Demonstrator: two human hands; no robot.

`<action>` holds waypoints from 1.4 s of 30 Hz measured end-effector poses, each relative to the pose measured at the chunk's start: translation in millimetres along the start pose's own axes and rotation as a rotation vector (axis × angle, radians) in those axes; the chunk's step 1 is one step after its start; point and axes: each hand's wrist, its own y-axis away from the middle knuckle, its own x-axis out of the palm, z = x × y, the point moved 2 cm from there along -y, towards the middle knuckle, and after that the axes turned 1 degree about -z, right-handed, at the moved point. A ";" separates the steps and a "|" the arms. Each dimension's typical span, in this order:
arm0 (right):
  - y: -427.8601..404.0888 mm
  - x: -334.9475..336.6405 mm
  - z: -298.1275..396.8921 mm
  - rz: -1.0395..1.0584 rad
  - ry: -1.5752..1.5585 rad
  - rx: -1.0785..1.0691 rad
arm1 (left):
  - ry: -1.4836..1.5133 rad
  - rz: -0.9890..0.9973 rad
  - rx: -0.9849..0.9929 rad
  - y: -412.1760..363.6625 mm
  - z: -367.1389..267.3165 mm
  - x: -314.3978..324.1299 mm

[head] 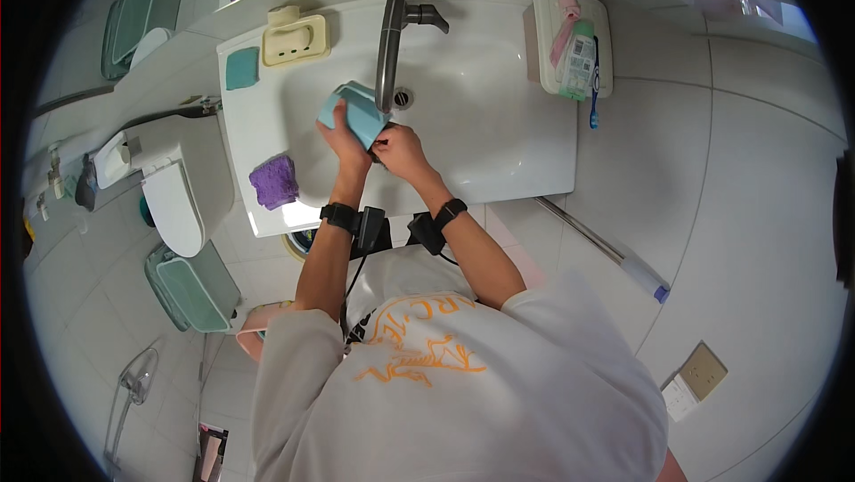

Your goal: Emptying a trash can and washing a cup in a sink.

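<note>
My left hand grips a light blue plastic container, tilted over the left half of the white washbasin. The thumb lies along its side. At the container's lower right edge, the curled fingers of my right hand close on a small dark thing; most of it is hidden, so its kind is unclear. Just above the container stands the dark grey faucet, its spout end beside the container's right side. No running water can be made out. The metal drain shows to the right.
On the basin's left ledge are a purple cloth, a teal sponge and a yellow soap dish with soap. A lidded box at the right bears a tube and a toothbrush. A toilet stands left.
</note>
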 end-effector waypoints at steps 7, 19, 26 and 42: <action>1.8 12.4 20.4 -0.349 0.349 -0.038 | -0.039 -0.028 0.013 0.3 0.6 -0.7; 10.0 -46.8 -20.7 -0.363 -0.300 0.222 | 0.637 0.291 -0.213 1.1 -53.7 41.2; 9.6 -63.8 -2.8 -0.301 -0.349 0.182 | 0.792 0.368 -0.265 7.1 -61.2 49.9; -17.3 -4.5 12.9 -0.254 -0.862 0.458 | 0.104 0.237 -0.040 -0.7 -23.4 21.3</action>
